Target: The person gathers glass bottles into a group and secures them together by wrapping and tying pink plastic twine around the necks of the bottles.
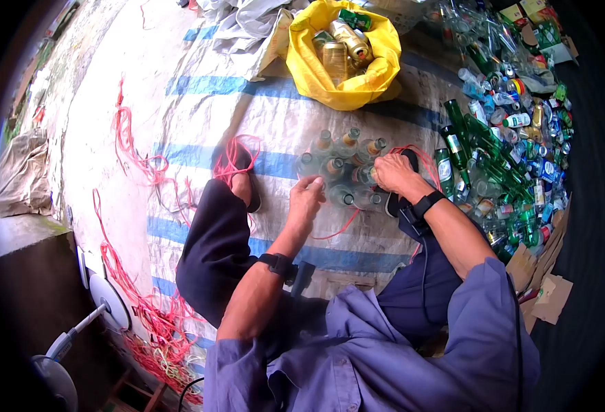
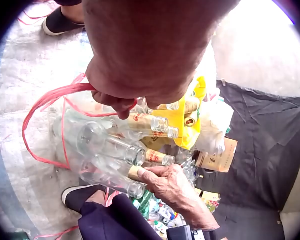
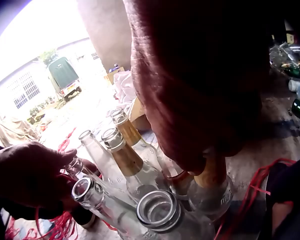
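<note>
Several clear glass bottles (image 1: 334, 167) stand upright in a tight cluster, some with gold neck labels. At their left side, my left hand (image 1: 307, 200) has curled fingers; in the left wrist view red plastic string (image 2: 40, 107) runs into that hand (image 2: 145, 75), which grips it. The string loops beside the bottles. My right hand (image 1: 396, 173) holds a gold-labelled bottle neck (image 3: 213, 172) at the cluster's right side, thumb and fingers around it. Its palm is dark in the right wrist view, and the string's path behind the bottles is hidden.
A yellow bag (image 1: 301, 72) of cans stands beyond the bottles. Green bottles (image 1: 455, 147), cans and plastic bottles pile up at right. Tangled red string (image 1: 134, 288) and a white fan (image 1: 110, 302) are at left. Both feet flank the cluster on the striped sheet (image 1: 268, 165).
</note>
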A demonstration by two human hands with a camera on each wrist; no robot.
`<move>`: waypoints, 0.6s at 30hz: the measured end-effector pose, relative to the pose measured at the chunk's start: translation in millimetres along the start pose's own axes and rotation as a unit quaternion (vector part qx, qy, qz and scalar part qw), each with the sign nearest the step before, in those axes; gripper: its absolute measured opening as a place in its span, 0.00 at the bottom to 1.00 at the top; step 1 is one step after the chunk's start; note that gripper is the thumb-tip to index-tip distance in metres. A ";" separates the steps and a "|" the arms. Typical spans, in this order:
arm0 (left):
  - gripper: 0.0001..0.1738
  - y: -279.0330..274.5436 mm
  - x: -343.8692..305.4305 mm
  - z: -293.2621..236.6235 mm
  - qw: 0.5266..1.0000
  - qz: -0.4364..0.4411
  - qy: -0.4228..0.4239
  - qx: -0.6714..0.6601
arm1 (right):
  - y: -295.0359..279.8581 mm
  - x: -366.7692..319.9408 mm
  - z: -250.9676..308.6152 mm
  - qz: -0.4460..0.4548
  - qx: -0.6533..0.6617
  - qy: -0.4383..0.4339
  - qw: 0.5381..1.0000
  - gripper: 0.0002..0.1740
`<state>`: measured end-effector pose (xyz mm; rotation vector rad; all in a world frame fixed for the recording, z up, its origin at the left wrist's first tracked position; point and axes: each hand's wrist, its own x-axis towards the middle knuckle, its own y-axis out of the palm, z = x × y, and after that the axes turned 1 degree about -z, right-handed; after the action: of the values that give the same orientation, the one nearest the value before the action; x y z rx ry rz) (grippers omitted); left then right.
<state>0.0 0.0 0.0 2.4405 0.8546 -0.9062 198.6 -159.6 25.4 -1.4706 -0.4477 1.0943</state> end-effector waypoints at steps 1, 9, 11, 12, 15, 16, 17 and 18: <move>0.20 -0.9 1.3 0.7 1.000 -0.005 0.001 -0.011 | -3.1 -0.3 2.1 0.005 -0.008 -0.006 1.000 0.13; 0.19 2.7 -2.1 -2.0 1.000 -0.002 -0.005 -0.015 | -8.0 -7.7 -4.7 0.005 -0.034 -0.010 0.999 0.10; 0.20 2.5 -1.1 -2.5 1.000 0.000 -0.010 -0.019 | -5.4 -7.2 -6.3 0.012 -0.041 -0.019 0.999 0.10; 0.20 2.2 -0.6 -3.7 1.000 0.000 -0.010 -0.018 | -6.4 -6.0 -6.2 0.011 -0.041 -0.019 0.999 0.10; 0.21 0.4 -2.9 -7.3 1.000 0.001 -0.016 -0.017 | -9.1 -4.0 -3.8 0.045 -0.045 -0.007 0.998 0.10; 0.21 0.7 -4.5 -10.0 1.000 -0.001 -0.014 -0.016 | -11.6 -3.8 -2.2 0.050 -0.047 -0.002 0.998 0.09; 0.21 1.3 -6.5 -12.2 1.000 -0.004 -0.013 -0.015 | -12.5 -4.0 -1.3 0.054 -0.049 0.002 0.997 0.09; 0.21 0.9 -7.3 -11.8 1.000 -0.003 -0.014 -0.015 | -11.1 -4.1 -1.5 0.055 -0.049 0.003 0.997 0.09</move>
<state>1.4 2.9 13.5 2.3954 0.8612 -0.9211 201.2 -161.0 36.9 -1.5996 -0.4256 1.1692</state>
